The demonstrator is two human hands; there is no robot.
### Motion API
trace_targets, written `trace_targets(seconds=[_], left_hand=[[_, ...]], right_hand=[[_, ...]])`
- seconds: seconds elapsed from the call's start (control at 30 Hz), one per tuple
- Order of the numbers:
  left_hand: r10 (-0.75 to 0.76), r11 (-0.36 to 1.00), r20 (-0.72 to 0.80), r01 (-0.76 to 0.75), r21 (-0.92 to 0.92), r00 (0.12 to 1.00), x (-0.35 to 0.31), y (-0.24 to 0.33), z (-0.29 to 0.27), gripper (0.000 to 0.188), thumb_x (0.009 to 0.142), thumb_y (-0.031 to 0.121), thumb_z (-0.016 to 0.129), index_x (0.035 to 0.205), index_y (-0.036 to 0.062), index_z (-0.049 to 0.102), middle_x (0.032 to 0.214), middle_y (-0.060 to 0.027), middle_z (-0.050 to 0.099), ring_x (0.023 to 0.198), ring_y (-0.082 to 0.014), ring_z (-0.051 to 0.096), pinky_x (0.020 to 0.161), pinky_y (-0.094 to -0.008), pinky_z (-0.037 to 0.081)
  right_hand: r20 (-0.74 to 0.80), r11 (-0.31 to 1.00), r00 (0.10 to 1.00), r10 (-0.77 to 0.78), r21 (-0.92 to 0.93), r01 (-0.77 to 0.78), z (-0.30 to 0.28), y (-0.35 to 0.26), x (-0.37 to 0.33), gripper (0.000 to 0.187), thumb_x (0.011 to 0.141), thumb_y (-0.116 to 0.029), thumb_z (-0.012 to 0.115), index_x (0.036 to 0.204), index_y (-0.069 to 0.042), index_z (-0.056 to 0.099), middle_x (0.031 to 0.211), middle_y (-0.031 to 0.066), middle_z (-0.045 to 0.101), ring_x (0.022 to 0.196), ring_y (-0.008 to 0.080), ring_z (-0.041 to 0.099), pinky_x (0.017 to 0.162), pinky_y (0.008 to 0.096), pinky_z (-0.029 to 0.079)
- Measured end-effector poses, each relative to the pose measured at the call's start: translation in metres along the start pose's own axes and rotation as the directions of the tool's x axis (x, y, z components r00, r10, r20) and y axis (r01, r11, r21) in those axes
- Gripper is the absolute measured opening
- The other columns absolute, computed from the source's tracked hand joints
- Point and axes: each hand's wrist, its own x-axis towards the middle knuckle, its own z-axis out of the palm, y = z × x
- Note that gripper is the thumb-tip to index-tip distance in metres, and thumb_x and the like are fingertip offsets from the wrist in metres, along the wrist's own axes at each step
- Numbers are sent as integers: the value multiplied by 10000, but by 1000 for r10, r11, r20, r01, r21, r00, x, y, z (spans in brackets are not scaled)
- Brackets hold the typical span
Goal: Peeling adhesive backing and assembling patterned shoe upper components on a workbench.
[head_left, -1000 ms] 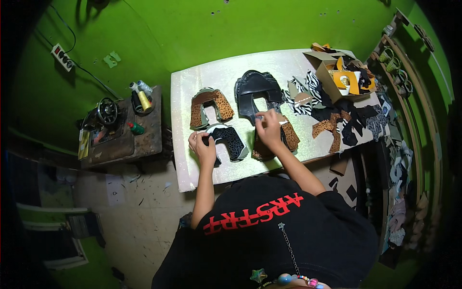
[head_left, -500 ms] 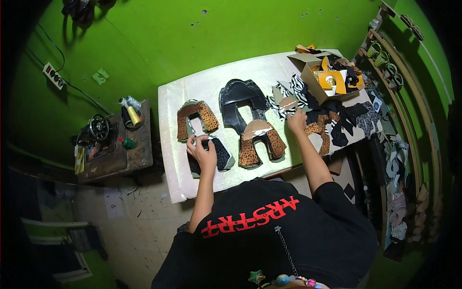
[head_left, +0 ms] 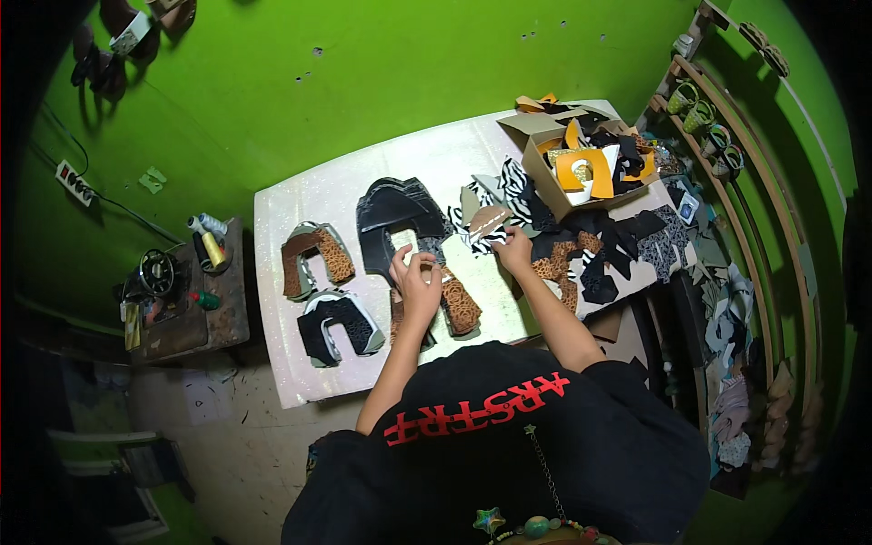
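Note:
My left hand (head_left: 418, 286) is over a stack of leopard-print U-shaped shoe upper pieces (head_left: 461, 307), its fingers bent and apart. The hand hides part of that stack. Just beyond lies a larger stack of black upper pieces (head_left: 386, 207). Farther right, the fingers of my right hand (head_left: 515, 252) close on the near edge of a zebra-print piece (head_left: 472, 238), next to a small tan piece (head_left: 489, 221). At the left of the table are a brown and leopard-print U-shaped stack (head_left: 336, 259) and a black U-shaped stack (head_left: 318, 329).
An open cardboard box (head_left: 545, 177) full of orange, white and black scraps stands at the back right. Black and leopard-print scraps (head_left: 604, 245) lie before it. A sewing machine table (head_left: 213, 331) with thread cones (head_left: 213, 247) is at the left. Wooden racks (head_left: 763, 227) line the right wall.
My left hand has left the black U-shaped stack and moved right to the leopard-print one. My right hand stays at the zebra-print pieces. The whole view has shifted.

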Motion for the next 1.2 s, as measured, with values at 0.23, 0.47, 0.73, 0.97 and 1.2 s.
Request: trace_targets(seconds=[0.23, 0.47, 0.73, 0.97, 1.2], left_hand=[[61, 998, 29, -62, 25, 998, 4, 18, 42, 168, 731, 109, 602, 890, 78, 560, 1160, -171, 413, 1123, -343, 336, 958, -422, 255], [73, 995, 32, -71, -67, 997, -5, 15, 42, 186, 755, 88, 595, 932, 58, 547, 1141, -160, 421, 1039, -291, 450, 877, -365, 390], [-224, 868, 50, 222, -445, 973, -9, -4, 1, 449, 883, 148, 524, 1250, -5, 314, 1209, -150, 426, 896, -167, 571, 772, -263, 454], [-360, 703, -63, 226, -675, 931, -19, -27, -54, 187, 885, 130, 528, 1016, 7, 474, 827, -53, 588, 712, -109, 594, 609, -203, 443], [-420, 697, -114, 239, -676, 901, -30, -70, -123, 212, 811, 8, 591, 998, -46, 509, 843, -87, 599, 689, -116, 599, 619, -196, 463]], right_hand=[[-143, 975, 989, -26, 213, 56, -33, -1, 23, 176, 723, -116, 625, 843, 7, 582, 695, 91, 559, 624, 203, 536, 605, 318, 436], [-221, 827, 972, 77, 558, 61, -36, -15, 27, 162, 857, -139, 548, 915, 9, 516, 797, 54, 557, 712, 131, 506, 648, 291, 428], [332, 523, 916, -223, 834, -175, -1, -80, -37, 181, 816, -54, 612, 955, -1, 508, 774, 7, 545, 621, 47, 500, 513, 186, 413], [504, 668, 770, -391, 731, -139, 32, -120, -79, 167, 768, -44, 646, 907, 8, 570, 734, 1, 583, 628, 32, 511, 547, 185, 412], [538, 844, 720, -439, 521, 126, 80, -144, -115, 220, 731, -144, 683, 841, 31, 608, 607, 24, 561, 537, 74, 477, 500, 238, 387]])
